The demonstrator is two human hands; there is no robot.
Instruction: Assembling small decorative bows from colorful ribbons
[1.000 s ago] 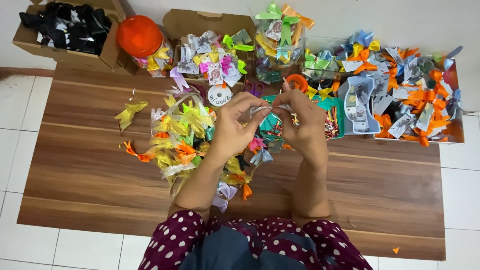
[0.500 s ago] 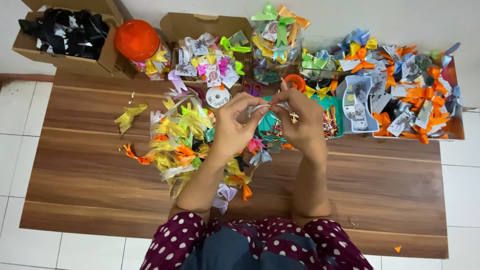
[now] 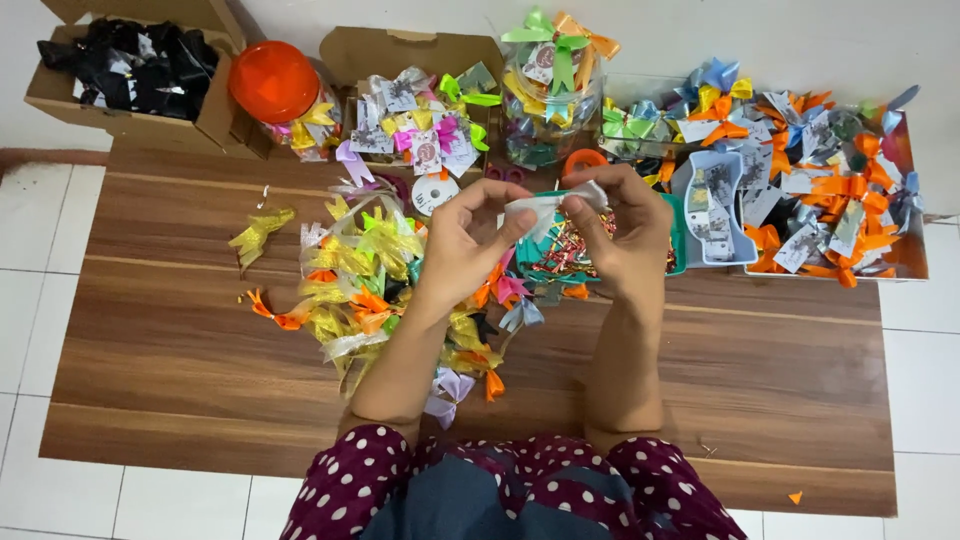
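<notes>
Ribbon strip (image 3: 545, 205), pale, pinched between both our hands above the worktop (image 3: 780, 380) | left hand (image 3: 462, 243) grips its left end | right hand (image 3: 618, 228) grips the right | step: shaping it; next likely needs steady fold.

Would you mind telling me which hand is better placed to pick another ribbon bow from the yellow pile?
Left, probably. The left hand sits directly beside the yellow bow pile, while the right hand is across the pale strip both hands pinch.

left hand (image 3: 462, 240) + right hand (image 3: 622, 232): edged slightly apart | pale strip (image 3: 545, 203): now seemingly stretched between them
</notes>
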